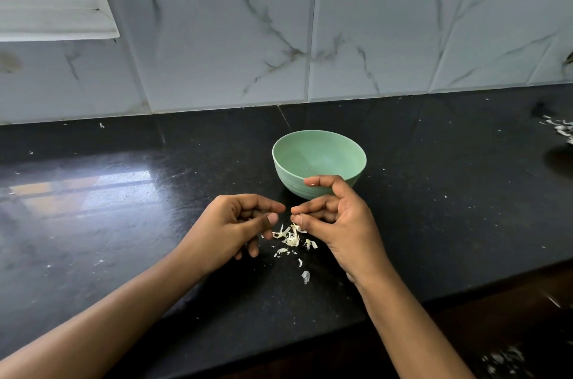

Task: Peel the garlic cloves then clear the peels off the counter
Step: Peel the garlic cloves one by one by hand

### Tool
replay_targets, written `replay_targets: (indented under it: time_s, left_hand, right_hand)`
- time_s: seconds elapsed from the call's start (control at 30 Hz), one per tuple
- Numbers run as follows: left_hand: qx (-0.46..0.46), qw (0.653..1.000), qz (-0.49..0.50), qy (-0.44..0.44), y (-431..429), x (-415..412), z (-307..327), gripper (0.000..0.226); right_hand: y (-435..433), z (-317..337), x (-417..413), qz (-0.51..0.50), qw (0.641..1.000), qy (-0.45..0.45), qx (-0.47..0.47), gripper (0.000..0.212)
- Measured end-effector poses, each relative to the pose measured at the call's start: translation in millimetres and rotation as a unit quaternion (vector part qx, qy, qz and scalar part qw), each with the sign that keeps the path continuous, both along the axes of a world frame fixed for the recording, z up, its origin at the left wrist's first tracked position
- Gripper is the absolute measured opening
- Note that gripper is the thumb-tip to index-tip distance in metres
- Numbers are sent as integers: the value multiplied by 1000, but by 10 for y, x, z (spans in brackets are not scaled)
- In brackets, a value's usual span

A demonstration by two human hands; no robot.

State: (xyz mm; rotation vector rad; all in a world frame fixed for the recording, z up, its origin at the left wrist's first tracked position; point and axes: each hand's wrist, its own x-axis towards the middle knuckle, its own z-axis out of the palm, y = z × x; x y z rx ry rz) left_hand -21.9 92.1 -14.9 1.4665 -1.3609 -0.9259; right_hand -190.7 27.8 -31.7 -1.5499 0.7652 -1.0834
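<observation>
The right hand pinches a peel scrap between thumb and fingertips, the other fingers curled. The left hand faces it, thumb and forefinger nearly closed; whether it holds anything I cannot tell. The peels lie on the counter just below both pinches. The bowl stands just beyond the right hand. No clove shows.

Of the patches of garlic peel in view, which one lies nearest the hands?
The peel pile on the counter, directly below the fingertips of the left hand and right hand. The other peels lie at the far right edge.
</observation>
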Motion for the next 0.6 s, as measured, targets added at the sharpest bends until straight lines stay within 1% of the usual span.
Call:
replay_targets:
  time_s: [0.07,0.17,0.27,0.33,0.43,0.53,0.6]
  left_hand:
    - [-3,1000,-2,-15,-1,1,-7,15]
    - [-23,998,-13,-59,15,-4,-24,16]
    - [-83,985,3,-154,48,-63,-42,23]
    - [-130,972,23,-192,52,-92,-37,23]
    - [-179,963,33,-197,29,-87,-46,17]
    - [-181,968,38,-170,15,-83,-66,18]
    - [-175,972,41,-151,7,-93,-69,10]
  right_hand:
    - [-4,0,-2,-2,1000,-5,7,49]
    - [-6,0,12,8,998,-41,43,43]
    - [-1,5,14,15,997,-51,58,32]
    - [10,15,22,25,996,-55,66,26]
    - [31,20,45,45,996,-46,56,20]
    - [45,11,60,49,998,-29,25,19]
    - [59,7,64,38,999,-4,-12,18]
